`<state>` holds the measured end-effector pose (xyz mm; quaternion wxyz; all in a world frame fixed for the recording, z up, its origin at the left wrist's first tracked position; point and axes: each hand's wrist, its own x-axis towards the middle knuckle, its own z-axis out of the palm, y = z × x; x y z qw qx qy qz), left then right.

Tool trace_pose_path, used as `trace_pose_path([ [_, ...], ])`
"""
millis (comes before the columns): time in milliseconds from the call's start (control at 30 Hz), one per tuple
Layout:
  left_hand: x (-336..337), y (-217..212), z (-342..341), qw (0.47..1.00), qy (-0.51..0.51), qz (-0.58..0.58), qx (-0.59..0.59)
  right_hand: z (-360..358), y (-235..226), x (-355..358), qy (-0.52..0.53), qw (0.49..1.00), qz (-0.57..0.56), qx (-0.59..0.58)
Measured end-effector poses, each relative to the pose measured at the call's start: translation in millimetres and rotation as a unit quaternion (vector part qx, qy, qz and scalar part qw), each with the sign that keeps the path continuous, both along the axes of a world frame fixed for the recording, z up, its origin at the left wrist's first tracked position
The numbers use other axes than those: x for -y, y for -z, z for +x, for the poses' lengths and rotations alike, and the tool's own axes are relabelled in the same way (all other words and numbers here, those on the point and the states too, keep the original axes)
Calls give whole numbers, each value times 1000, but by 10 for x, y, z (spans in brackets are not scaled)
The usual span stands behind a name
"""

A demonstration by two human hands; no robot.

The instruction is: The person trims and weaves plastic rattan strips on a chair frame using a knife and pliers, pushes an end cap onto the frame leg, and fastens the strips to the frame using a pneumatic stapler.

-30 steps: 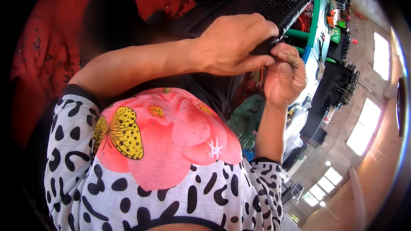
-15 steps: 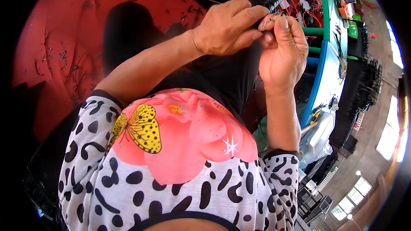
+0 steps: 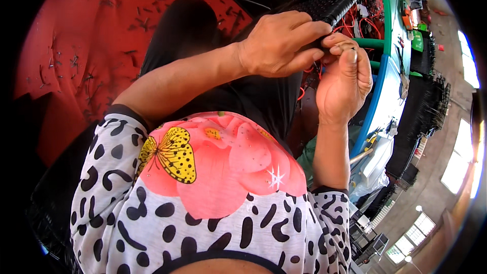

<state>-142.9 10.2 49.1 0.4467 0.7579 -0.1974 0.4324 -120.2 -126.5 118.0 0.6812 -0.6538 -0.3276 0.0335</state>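
Holding both hands close together over black trousers, right at the lower end of the wrapped edge of a perforated black panel. Pointing the left hand rightward, bending forefinger and thumb around a dark gap; hiding any grip at the tips, so impossible to tell. Curling the right hand upward, with thumb and fingers bent near one another; likewise not showing clearly enough to tell of any pinched piece.

Working just beside a green rail and, lower down, the blue edge of a pale tabletop; showing only a narrow gap there. Having wider room leftward, across the knee toward a red sheet strewn with dark scraps.

Facing red cords and a green crossbar just beyond the right fingertips, standing in the way up and rightward. Extending the right forearm between bunched green cloth and a whitish plastic bag. Showing dark bristly stacks farther right, past the tabletop.
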Motion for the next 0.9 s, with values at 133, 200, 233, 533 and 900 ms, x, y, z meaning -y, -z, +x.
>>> trace_pose_path([
  [133,151,-140,61,994,16,-89,-61,24,-19,38,6,991,86,-103],
  [200,250,-175,76,984,13,-150,-97,47,-89,66,-31,973,124,-193],
  [233,247,-156,82,982,15,-157,-103,41,-128,68,-63,944,171,-277],
  [533,174,-17,140,994,-10,-63,84,-14,-340,78,-44,912,129,-386],
  [900,317,-36,35,993,-35,-87,77,-84,-982,-94,-45,895,-250,-365],
])
